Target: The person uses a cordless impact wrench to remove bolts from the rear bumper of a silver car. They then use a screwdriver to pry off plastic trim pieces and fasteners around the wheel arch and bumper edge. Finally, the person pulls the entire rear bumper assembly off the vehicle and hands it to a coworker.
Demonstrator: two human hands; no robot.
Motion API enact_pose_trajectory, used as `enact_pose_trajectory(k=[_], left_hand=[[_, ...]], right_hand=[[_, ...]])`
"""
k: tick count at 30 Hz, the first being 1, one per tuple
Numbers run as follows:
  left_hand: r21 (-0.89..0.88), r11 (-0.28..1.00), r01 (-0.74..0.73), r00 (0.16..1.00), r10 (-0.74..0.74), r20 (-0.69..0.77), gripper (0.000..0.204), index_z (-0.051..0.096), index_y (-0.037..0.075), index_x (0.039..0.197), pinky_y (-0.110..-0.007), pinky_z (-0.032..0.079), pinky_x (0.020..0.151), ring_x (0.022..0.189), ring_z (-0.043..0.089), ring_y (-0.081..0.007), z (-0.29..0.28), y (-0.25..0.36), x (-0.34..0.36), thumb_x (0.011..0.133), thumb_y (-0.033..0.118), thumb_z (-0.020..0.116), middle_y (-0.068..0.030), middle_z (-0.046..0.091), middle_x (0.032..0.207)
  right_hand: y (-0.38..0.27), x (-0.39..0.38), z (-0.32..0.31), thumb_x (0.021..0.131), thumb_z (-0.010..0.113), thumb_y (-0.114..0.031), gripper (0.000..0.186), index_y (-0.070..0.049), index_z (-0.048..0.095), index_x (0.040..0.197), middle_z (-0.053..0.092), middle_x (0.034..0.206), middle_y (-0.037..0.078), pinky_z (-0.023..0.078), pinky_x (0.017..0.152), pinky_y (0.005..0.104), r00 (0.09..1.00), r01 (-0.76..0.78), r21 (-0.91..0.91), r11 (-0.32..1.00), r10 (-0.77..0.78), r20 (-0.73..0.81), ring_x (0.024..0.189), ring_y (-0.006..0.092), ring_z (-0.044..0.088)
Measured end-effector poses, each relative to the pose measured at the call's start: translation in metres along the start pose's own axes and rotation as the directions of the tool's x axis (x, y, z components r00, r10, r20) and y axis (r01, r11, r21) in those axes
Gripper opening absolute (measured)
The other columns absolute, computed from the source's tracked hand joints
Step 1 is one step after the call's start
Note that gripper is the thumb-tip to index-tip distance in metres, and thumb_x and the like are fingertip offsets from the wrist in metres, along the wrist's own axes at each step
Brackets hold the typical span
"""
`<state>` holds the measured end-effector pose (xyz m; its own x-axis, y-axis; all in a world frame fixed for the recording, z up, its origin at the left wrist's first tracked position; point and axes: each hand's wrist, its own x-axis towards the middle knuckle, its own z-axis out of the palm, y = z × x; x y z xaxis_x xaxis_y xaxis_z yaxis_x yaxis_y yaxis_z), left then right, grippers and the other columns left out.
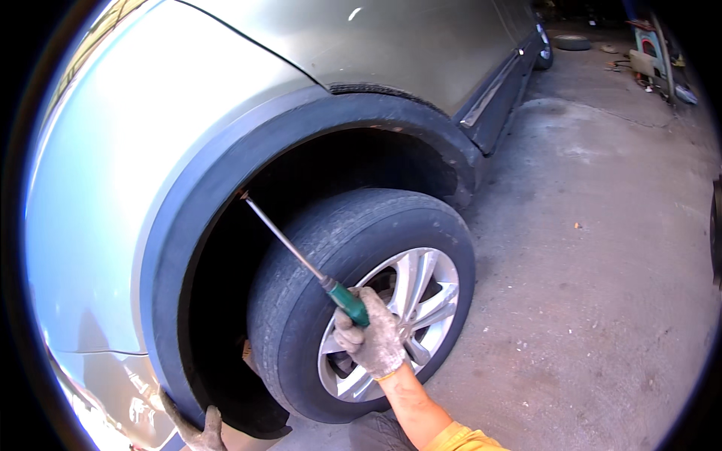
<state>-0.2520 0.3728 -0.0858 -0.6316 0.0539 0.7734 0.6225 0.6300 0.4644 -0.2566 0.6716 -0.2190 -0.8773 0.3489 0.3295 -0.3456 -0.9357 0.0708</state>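
Observation:
My right hand (372, 334), in a soiled white work glove, is closed round the green handle of a screwdriver (295, 252). Its long metal shaft slants up and left across the tire (308, 225). The tip meets the inner edge of the dark wheel arch trim (174, 248), at a small fastener that is hard to make out. Low at the left, my gloved left hand (197, 434) rests against the lower end of the trim and the bumper, thumb and forefinger spread apart. The rest of that hand is cut off by the picture's edge.
A silver multi-spoke wheel (414, 289) fills the arch, turned outward. The car's silver body panel (98, 218) rises on the left. Concrete floor (579, 301) stretches to the right. Farther back lie a loose tire (571, 43) and a cluttered stand (650, 56).

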Motion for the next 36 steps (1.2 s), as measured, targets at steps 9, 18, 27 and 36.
enact_pose_trajectory(k=[9,18,27,36], left_hand=[[0.145,0.989,-0.003,0.987,-0.021,0.162,0.092,0.026,0.001,0.146,-0.036,0.026,0.111,0.134,0.034,-0.0314,-0.021,0.015,0.001,0.076,0.032,0.077,-0.0242,0.034,0.145],[0.415,0.907,0.067,0.914,-0.222,0.339,0.079,0.023,0.005,0.147,-0.039,0.034,0.105,0.13,0.041,-0.0342,-0.041,0.071,-0.009,0.086,0.032,0.066,-0.0252,0.036,0.144],[-0.142,0.945,-0.294,0.88,0.326,0.346,0.043,0.051,0.0,0.12,-0.038,0.043,0.094,0.105,0.055,-0.0292,0.005,0.078,-0.043,0.078,0.007,0.059,-0.0171,0.057,0.114],[-0.926,0.277,0.258,0.894,0.294,0.337,0.053,0.038,-0.006,0.133,-0.039,0.054,0.084,0.098,0.062,-0.0259,0.22,0.13,0.069,0.092,0.022,0.058,-0.0211,0.059,0.11]], right_hand=[[0.009,-0.005,0.014,0.092,0.061,-0.026,0.024,-0.01,0.053,0.107,0.054,0.088,0.005,0.042,0.08,0.0354,0.95,0.313,0.083,0.946,-0.313,-0.016,0.081,0.0157,0.052],[-0.007,-0.014,0.009,0.085,0.066,-0.016,0.016,-0.011,0.061,0.099,0.058,0.09,0.006,0.042,0.07,0.0306,0.927,0.376,-0.06,0.925,-0.374,0.037,0.078,0.0152,0.052],[0.003,-0.014,0.017,0.093,0.055,-0.027,0.026,-0.006,0.053,0.108,0.053,0.09,0.006,0.043,0.065,0.0271,0.972,0.218,0.016,0.976,-0.218,0.082,0.074,0.0153,0.051],[0.003,-0.027,0.024,0.08,0.064,-0.005,0.038,-0.007,0.053,0.117,0.056,0.107,0.006,0.044,0.089,0.0346,0.868,0.488,-0.302,0.819,-0.491,0.073,0.094,0.0209,0.056]])
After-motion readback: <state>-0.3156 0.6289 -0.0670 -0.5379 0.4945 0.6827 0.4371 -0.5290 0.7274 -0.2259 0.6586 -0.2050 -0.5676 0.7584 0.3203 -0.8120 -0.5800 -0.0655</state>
